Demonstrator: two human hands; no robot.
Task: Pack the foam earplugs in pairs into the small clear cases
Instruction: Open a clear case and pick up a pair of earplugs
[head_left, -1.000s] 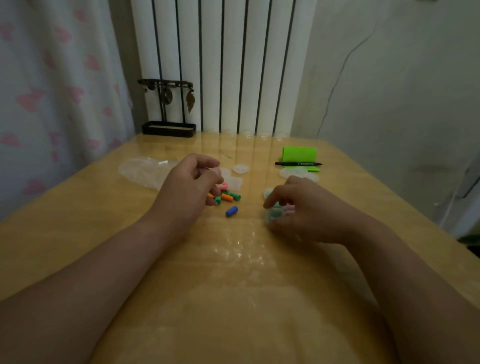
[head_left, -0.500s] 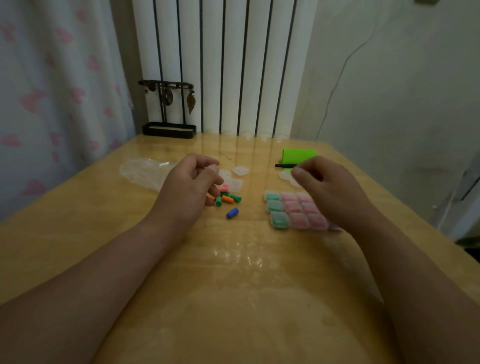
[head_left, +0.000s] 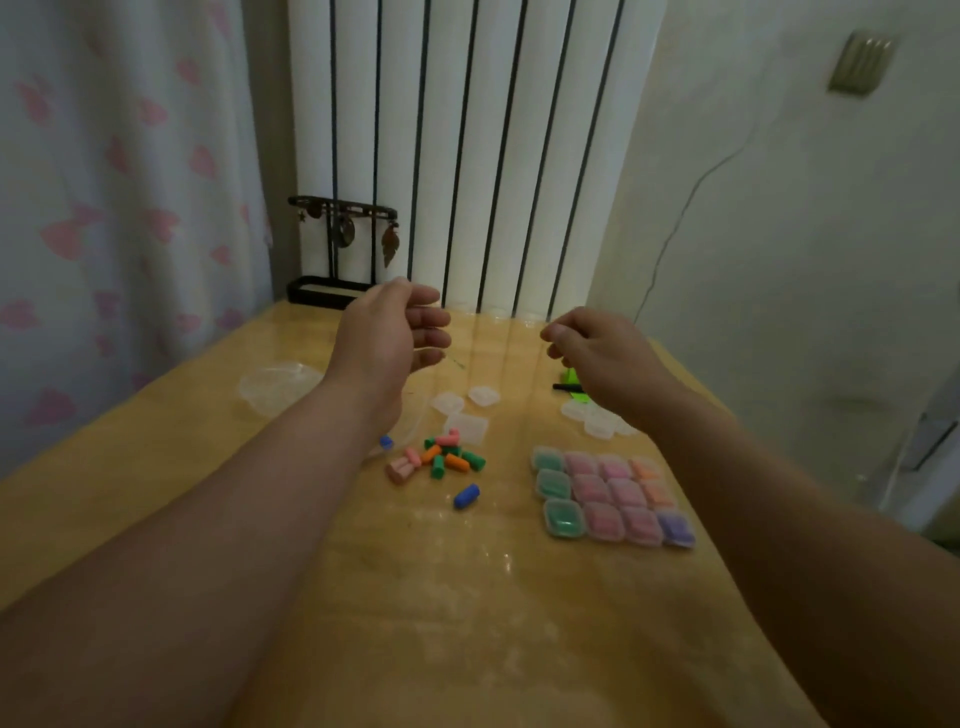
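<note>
- Head view: we have lifted left hand (head_left: 392, 332) and right hand (head_left: 605, 358) above the tabletop (head_left: 363, 597), each grip loosely curled, holding nothing.
- Loose earplugs (head_left: 441, 460) and filled cases (head_left: 613, 499) lie unmoved below.

Filled small clear plastic cases (head_left: 602, 521): twelve (three green, six pink, two orange, one purple)
Empty clear cases (head_left: 467, 427): three in the middle group; others partly hidden, count unclear
Blue foam earplugs (head_left: 466, 495): two
Orange foam earplugs (head_left: 457, 461): two
Pink foam earplugs (head_left: 397, 470): three
Green foam earplugs (head_left: 474, 460): overlapping, at least three
Hands: two, left hand (head_left: 384, 332) and right hand (head_left: 608, 358)
</note>
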